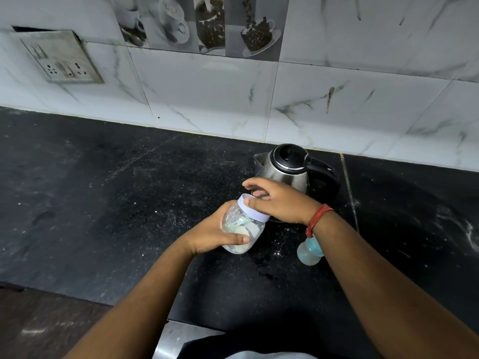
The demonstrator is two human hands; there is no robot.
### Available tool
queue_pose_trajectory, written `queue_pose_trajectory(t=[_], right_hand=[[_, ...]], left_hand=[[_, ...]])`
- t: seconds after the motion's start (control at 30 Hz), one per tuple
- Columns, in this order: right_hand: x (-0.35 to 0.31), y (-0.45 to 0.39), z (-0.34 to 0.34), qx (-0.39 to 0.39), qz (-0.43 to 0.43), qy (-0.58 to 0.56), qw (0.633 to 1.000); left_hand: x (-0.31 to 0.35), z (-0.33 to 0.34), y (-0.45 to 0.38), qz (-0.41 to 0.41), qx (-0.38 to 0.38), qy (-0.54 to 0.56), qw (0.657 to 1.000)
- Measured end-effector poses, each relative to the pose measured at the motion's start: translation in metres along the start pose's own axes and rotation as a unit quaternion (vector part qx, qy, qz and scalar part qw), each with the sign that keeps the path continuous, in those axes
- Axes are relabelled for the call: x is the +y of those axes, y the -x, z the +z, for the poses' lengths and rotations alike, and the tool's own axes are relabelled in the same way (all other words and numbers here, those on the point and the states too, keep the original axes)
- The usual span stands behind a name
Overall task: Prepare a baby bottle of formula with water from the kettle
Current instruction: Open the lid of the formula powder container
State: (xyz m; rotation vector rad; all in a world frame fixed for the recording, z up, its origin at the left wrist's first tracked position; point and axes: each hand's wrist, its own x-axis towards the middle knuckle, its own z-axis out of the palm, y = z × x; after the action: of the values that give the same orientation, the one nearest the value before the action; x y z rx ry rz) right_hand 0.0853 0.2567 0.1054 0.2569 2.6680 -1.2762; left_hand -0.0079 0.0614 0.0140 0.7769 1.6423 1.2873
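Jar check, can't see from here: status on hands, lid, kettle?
Left hand grips jar, tilted. Right hand on its white lid, still on. Kettle behind, shut. Baby bottle under right wrist.

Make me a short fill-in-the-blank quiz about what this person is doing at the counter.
1. The left hand grips the clear jar by its ____.
2. The right hand rests on the jar's white ____.
3. The steel kettle stands behind the hands with its lid ____.
4. The baby bottle on the counter is partly hidden under the right ____.

Missing words: body; lid; closed; wrist
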Motion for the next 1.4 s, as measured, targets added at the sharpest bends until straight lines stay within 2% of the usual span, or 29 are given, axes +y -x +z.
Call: queue_pose_trajectory(t=[0.07, 0.13, 0.2, 0.33, 0.43, 0.53, 0.67, 0.9, 1.0, 1.17, 1.4], right_hand=[[-0.002, -0.001, 0.001, 0.020, 0.014, 0.082, 0.996], [-0.003, -0.001, 0.003, 0.019, 0.021, 0.111, 0.993], [-0.002, -0.001, 0.005, 0.012, 0.014, 0.098, 0.995], [0.000, 0.001, 0.001, -0.064, -0.005, 0.031, 0.997], [0.002, -0.001, 0.002, -0.053, -0.004, -0.009, 0.999], [-0.002, -0.003, 0.003, -0.012, 0.018, 0.076, 0.997], [-0.006, 0.000, 0.003, -0.013, 0.043, 0.162, 0.986], [-0.005, 0.008, -0.002, -0.065, -0.016, 0.103, 0.992], [-0.006, 0.008, -0.003, -0.037, -0.018, 0.099, 0.994], [-0.004, 0.005, -0.001, -0.021, 0.033, 0.157, 0.987], [-0.005, 0.007, 0.001, 0.005, -0.007, 0.106, 0.994]], left_hand=[[0.000, -0.001, 0.000, -0.001, 0.002, -0.005, 1.000], [0.000, -0.002, 0.000, 0.002, 0.001, -0.014, 1.000], [0.000, -0.001, 0.000, 0.004, -0.004, -0.014, 1.000], [-0.002, 0.002, 0.002, 0.001, -0.009, -0.006, 1.000], [-0.001, 0.004, 0.002, -0.001, -0.011, -0.009, 1.000], [0.000, 0.004, 0.000, -0.001, -0.010, -0.013, 1.000], [0.000, 0.002, 0.000, 0.003, -0.006, -0.022, 1.000], [-0.002, 0.006, 0.002, 0.005, -0.004, -0.016, 1.000], [-0.002, 0.004, 0.002, 0.007, -0.002, -0.027, 1.000], [-0.001, 0.002, 0.003, 0.009, 0.003, -0.032, 0.999], [-0.001, 0.003, 0.006, 0.012, 0.014, -0.026, 0.999]])
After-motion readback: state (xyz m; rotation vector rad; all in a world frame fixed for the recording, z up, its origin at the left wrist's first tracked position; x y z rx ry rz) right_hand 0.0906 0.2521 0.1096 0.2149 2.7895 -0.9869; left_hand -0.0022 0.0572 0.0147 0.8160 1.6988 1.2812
